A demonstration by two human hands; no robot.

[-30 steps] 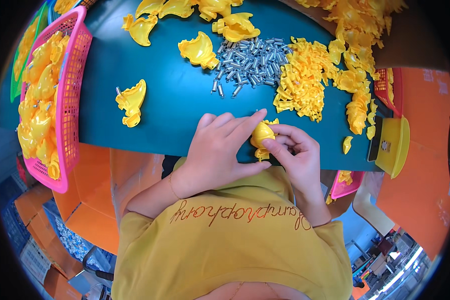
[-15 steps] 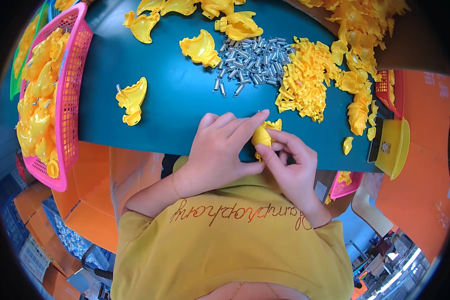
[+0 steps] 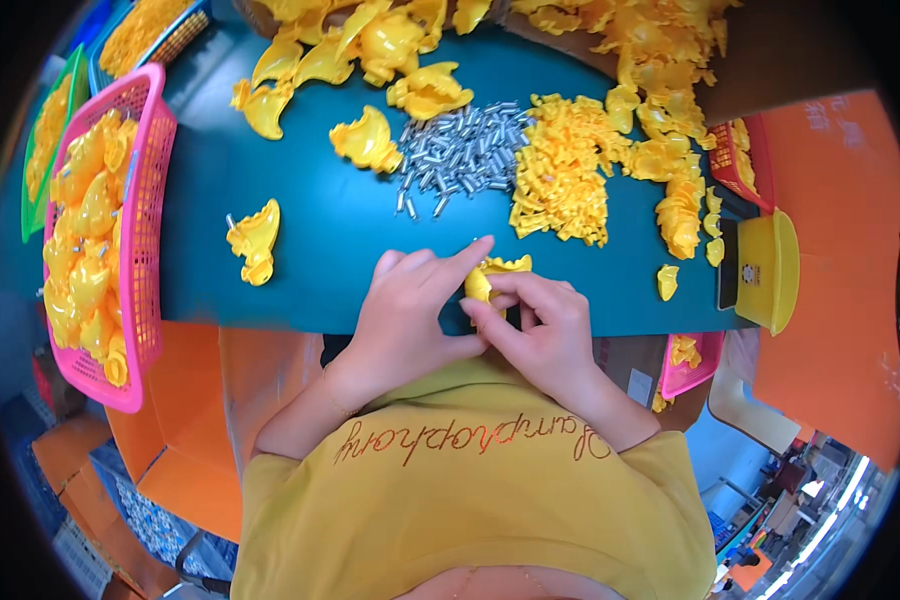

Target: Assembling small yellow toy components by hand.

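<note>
A glossy yellow moulded-plastic piece, rounded with an irregular far edge, is held at near centre, partly covered, outline unverifiable.

Held yellow piece glossy plastic; cylinders shiny metal; tabletop smooth; pink basket plastic; shirt matt cloth.

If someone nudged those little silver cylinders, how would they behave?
The silver cylinders look rounded, so individual ones would probably roll. Their metallic shine suggests they're stiff. Loosely heaped, they'd likely scatter rather than slide together.
</note>
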